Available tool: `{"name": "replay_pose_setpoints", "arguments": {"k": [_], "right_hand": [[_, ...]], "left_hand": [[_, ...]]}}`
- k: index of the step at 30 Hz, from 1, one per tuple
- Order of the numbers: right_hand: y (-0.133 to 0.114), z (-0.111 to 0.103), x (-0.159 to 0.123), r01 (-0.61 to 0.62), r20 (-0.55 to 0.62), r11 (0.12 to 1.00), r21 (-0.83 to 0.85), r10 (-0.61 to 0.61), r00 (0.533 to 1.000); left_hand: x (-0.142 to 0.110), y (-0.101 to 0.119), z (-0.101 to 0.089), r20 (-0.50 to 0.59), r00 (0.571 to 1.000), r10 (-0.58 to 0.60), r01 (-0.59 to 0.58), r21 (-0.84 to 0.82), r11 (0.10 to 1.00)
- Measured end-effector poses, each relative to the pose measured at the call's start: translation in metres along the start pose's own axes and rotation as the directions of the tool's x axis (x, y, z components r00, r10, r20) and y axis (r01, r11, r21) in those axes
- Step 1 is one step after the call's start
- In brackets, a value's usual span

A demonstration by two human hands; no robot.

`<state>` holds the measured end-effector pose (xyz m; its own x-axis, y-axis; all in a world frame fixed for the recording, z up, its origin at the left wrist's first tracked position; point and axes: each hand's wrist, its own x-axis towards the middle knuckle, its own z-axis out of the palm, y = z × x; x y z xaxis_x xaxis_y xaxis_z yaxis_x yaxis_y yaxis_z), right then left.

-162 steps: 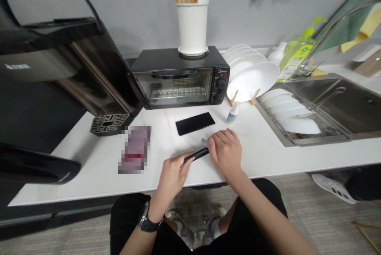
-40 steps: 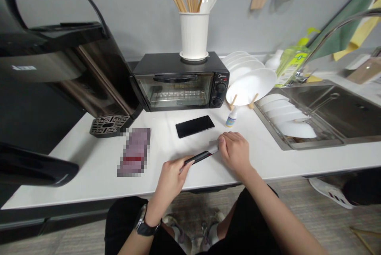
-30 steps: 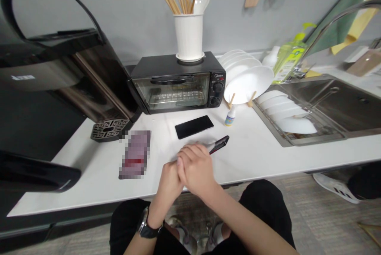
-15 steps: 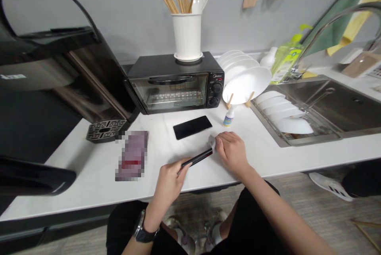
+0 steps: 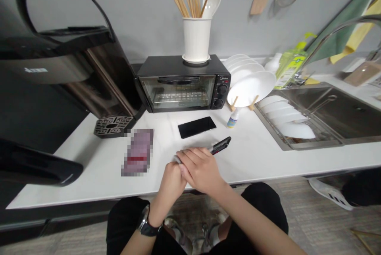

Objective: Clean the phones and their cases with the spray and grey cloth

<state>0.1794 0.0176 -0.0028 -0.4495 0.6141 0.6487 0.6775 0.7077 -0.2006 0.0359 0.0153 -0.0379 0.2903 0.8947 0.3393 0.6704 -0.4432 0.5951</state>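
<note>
Left hand (image 5: 169,185) closed around slim black device (image 5: 220,145), far end sticking out; right hand (image 5: 200,167) curled over left, grip unclear. Black phone (image 5: 196,127) lies flat on white counter (image 5: 253,158).

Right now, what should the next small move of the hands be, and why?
Probably slide the right hand along the dark phone toward its far end: the left hand grips the phone, the right hand lies over the near part, and the far end sticks out uncovered.
</note>
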Motion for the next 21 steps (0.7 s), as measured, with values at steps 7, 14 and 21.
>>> {"name": "replay_pose_setpoints", "arguments": {"k": [7,14,21], "right_hand": [[0.100,-0.055,-0.029,-0.266,0.046,0.945,0.188,0.262,0.964],[0.113,-0.074,-0.078,-0.505,0.060,0.205,0.839,0.886,0.460],[0.078,-0.084,-0.089,0.075,0.570,-0.657,0.750,0.700,0.431]], "left_hand": [[0.004,0.013,-0.010,0.069,0.992,-0.104,0.114,-0.175,0.978],[0.010,0.015,-0.014,0.014,0.961,-0.276,0.264,-0.339,0.903],[0.029,0.048,-0.059,-0.351,0.920,-0.176,0.049,-0.342,0.939]]}}
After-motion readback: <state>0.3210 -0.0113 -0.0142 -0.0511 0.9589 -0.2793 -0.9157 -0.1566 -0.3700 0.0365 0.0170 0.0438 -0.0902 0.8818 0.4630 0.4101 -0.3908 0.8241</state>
